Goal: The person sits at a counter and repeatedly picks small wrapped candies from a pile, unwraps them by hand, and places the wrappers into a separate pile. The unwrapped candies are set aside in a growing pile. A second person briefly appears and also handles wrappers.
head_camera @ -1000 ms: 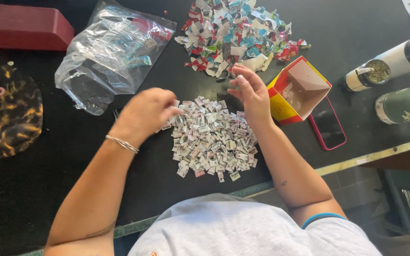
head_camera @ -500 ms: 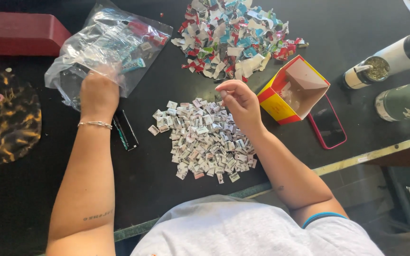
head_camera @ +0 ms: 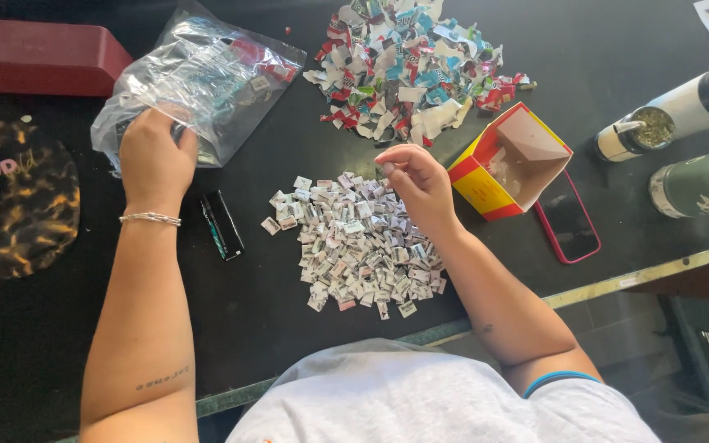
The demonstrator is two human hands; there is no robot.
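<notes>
The person's left hand (head_camera: 153,160) rests on the near edge of a clear plastic bag (head_camera: 203,78) lying on the far left of the black table (head_camera: 289,271), fingers curled into the crinkled film and gripping it. Coloured scraps show through the bag. The right hand (head_camera: 420,184) hovers over the far right edge of a pile of small folded paper squares (head_camera: 354,246), mostly white with grey print, heaped in the middle of the table just in front of the person. Its fingers are bent in and pinched together; whether a square sits between them I cannot tell.

Beyond the pile lies a looser heap of torn coloured wrapper scraps (head_camera: 408,70), red, blue and white. To the right of the hand stands an open red and yellow cardboard box (head_camera: 506,164), tipped on its side, with a dark phone in a pink case (head_camera: 568,217) just beside it. A thin dark lighter-shaped object (head_camera: 223,223) lies between the left arm and the pile. A dark red box (head_camera: 38,57) sits at the far left.
</notes>
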